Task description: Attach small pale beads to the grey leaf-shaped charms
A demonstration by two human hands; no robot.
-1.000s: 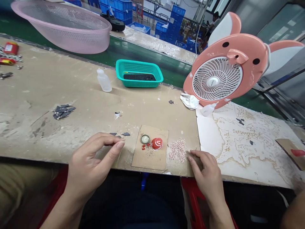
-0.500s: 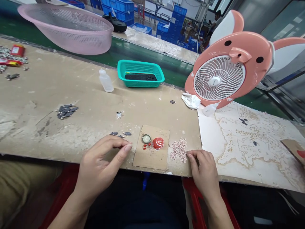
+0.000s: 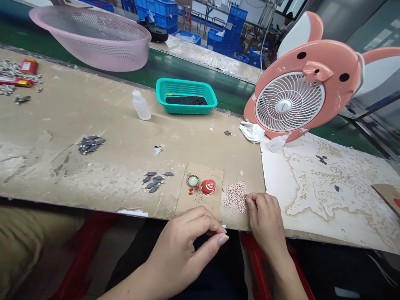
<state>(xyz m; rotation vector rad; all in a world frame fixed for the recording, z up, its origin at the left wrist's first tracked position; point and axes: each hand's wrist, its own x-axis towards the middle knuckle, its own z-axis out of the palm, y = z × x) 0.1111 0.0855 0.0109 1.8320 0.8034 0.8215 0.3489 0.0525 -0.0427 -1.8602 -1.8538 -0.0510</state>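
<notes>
Head view: our right hand rests on the front edge of the table, its thumb and forefinger pressed together against the near right side of a small heap of pink beads. Whether a bead sits between them is too small to see. Our left hand hangs in front of the table edge, above the lap, with fingers curled and thumb drawn close to the forefinger. We cannot tell if it pinches anything. Just left of the beads lies a cardboard piece that carries a bottle cap, a red cap and some red bits. Further left lie dark grey pieces. Well behind stand a teal basket, a small bottle and a pink fan.
</notes>
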